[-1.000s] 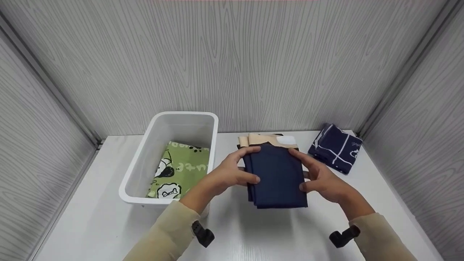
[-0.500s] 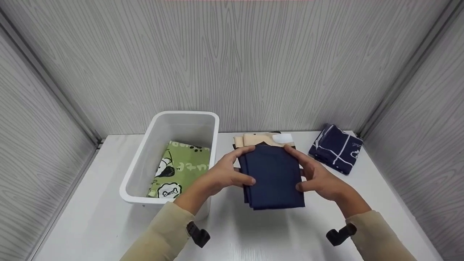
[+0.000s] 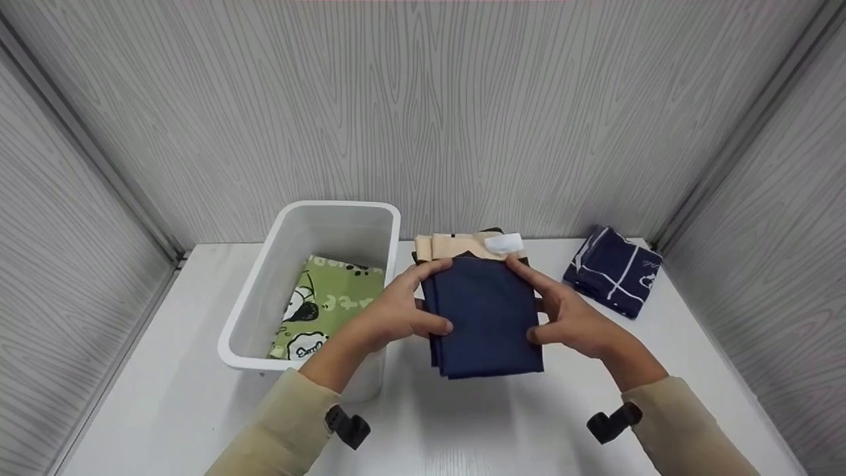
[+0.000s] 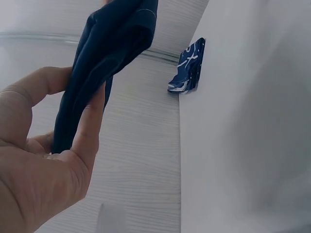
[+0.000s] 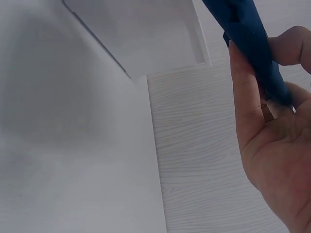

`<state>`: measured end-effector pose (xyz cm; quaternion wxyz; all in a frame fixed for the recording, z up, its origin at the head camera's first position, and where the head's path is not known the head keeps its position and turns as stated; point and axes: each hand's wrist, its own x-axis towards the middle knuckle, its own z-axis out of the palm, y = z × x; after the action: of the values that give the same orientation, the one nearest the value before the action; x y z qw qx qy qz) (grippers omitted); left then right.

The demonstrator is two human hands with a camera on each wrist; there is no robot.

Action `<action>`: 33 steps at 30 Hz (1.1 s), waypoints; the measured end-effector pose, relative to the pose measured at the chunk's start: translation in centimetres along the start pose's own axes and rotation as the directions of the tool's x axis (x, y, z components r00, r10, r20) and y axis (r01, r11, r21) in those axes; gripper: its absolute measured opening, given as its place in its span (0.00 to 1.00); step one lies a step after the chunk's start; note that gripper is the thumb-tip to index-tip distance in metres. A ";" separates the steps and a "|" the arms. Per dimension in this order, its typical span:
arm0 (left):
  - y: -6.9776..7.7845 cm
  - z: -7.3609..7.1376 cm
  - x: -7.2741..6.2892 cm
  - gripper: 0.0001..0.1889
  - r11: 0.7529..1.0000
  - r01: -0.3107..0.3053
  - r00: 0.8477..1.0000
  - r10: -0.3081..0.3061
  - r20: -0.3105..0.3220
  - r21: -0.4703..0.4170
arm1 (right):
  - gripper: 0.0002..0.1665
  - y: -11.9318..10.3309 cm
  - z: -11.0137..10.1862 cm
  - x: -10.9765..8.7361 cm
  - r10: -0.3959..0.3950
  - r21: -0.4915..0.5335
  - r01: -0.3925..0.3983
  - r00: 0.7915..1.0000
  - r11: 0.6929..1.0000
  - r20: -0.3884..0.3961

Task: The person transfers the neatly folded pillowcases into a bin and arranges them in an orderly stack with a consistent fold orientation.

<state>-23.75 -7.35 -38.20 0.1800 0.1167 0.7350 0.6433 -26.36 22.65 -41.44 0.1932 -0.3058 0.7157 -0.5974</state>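
A folded navy cloth [image 3: 489,317] with a beige band and a white patch at its far end is held above the table by both hands. My left hand [image 3: 396,307] grips its left edge, thumb on the near face and fingers at the far edge and behind. On the opposite edge, my right hand [image 3: 578,317] pinches it the same way. In the left wrist view the folded layers of the navy cloth [image 4: 104,53] show edge-on between thumb and fingers. The right wrist view shows the navy cloth [image 5: 255,46] between thumb and fingers too.
Left of the hands stands a white plastic bin [image 3: 248,314], with a folded green cartoon-print cloth [image 3: 340,294] lying inside. Another folded navy cloth with white lines [image 3: 615,271] lies at the back right of the white table [image 3: 152,396]. Grey wood-grain panels [image 3: 423,119] enclose the table.
Both hands have carried the navy cloth a little to the left, toward the bin, and slightly up in the head view. The bin, the green cloth and the other navy cloth stay put.
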 end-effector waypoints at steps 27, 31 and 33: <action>-0.6 0.6 -0.7 0.52 0.951 0.036 0.967 0.044 -0.252 0.306 | 0.66 -2.4 3.7 2.3 0.078 -0.264 -0.111 0.988 0.958 -0.135; -0.4 0.8 -0.6 0.51 0.939 0.054 0.965 0.038 -0.259 0.339 | 0.64 -2.5 4.1 2.4 0.073 -0.294 -0.124 0.982 0.948 -0.177; -0.3 0.7 -0.6 0.50 0.945 0.058 0.966 0.028 -0.256 0.321 | 0.65 -2.5 4.4 2.5 0.063 -0.329 -0.124 0.980 0.936 -0.188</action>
<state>-22.91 -6.98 -38.46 0.0664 0.0549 0.8492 0.5211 -24.85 17.50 -39.67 0.1023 -0.2465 0.8358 -0.4798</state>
